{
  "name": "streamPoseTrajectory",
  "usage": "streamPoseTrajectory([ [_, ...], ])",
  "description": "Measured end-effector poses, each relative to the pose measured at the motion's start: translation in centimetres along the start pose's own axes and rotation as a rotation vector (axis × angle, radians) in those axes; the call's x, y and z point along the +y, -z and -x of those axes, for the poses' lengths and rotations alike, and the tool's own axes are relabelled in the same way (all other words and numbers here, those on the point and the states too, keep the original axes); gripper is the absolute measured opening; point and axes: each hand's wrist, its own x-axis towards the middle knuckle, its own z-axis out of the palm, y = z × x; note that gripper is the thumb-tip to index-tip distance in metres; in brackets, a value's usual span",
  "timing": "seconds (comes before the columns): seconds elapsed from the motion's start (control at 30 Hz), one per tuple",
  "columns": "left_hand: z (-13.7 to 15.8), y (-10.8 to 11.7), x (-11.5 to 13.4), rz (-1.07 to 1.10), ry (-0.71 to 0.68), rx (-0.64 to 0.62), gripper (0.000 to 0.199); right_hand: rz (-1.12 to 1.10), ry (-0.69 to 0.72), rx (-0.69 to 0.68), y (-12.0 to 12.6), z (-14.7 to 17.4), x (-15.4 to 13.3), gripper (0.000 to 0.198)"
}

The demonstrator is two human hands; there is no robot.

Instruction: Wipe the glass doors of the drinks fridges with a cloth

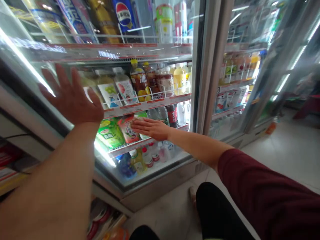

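Observation:
My left hand (72, 98) is spread wide, palm toward the glass door (160, 83) of a drinks cooler; whether it touches the glass I cannot tell. Nothing shows in its fingers, which are slightly blurred. Lower and to the right, my right hand (151, 128) lies flat and stretched out at the same glass. A small pale cloth (135, 121) peeks out by its fingertips, pressed under the hand and mostly hidden. Behind the glass, near that hand, sit a green drink pack (110, 133) and a red drink pack (128, 128).
Shelves of bottles fill the cooler, including a blue Pepsi bottle (124, 16) at the top. A metal door frame (208, 66) divides it from another glass door (240, 66) on the right. Packaged goods (100, 216) are low at the left. My black-clad leg (215, 210) is above the tiled floor (282, 153).

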Motion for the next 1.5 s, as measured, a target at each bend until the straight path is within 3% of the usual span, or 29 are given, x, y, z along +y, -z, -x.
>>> streamPoseTrajectory([
  [0.13,-0.1,-0.4,-0.5,-0.028,0.011,0.003,0.089,0.019,-0.06,0.141,2.2,-2.6,1.2,0.06],
  [0.27,0.0,-0.4,-0.5,-0.033,-0.024,0.031,0.086,0.122,-0.332,0.287,3.3,-2.2,2.9,0.061],
  [0.37,0.0,-0.3,-0.3,0.046,-0.005,0.033,0.09,0.129,-0.574,0.37,1.4,1.5,3.1,0.059],
  [0.47,-0.1,-0.2,-0.3,0.069,0.004,0.014,0.092,0.067,-0.736,0.409,-2.3,7.1,1.9,0.058],
  [0.57,-0.1,-0.2,-0.3,0.047,-0.009,0.01,0.093,0.002,-0.804,0.381,-5.1,12.1,0.8,0.058],
  [0.63,0.1,0.0,-0.2,0.048,-0.026,0.029,0.089,-0.005,-0.806,0.361,-5.5,13.9,1.2,0.058],
  [0.73,0.3,-0.1,-0.3,0.01,-0.071,0.041,0.082,0.075,-0.867,0.467,-3.9,14.0,4.3,0.061],
  [0.87,0.0,-0.9,-1.2,-0.061,-0.057,0.023,0.087,0.207,-0.94,0.69,0.1,10.2,9.7,0.066],
  [0.93,-0.1,-1.1,-1.5,-0.049,-0.033,0.019,0.091,0.222,-0.904,0.706,1.4,7.7,10.7,0.068],
  [1.03,0.0,-0.7,-0.9,-0.015,-0.028,0.021,0.087,0.194,-0.774,0.613,1.5,4.5,8.6,0.07],
  [1.2,0.4,0.6,0.8,0.023,-0.025,0.029,0.082,0.075,-0.509,0.258,-3.0,4.3,0.6,0.065],
  [1.3,0.4,0.9,1.0,0.048,-0.021,0.002,0.084,0.011,-0.283,0.075,-5.3,4.9,-2.5,0.062],
  [1.4,0.2,1.1,1.1,-0.013,0.007,-0.048,0.086,0.032,-0.096,0.019,-5.2,2.7,-3.2,0.06],
  [1.5,0.2,1.3,1.4,-0.018,0.04,-0.07,0.088,0.085,-0.035,0.071,-3.0,-1.7,-2.5,0.058],
])
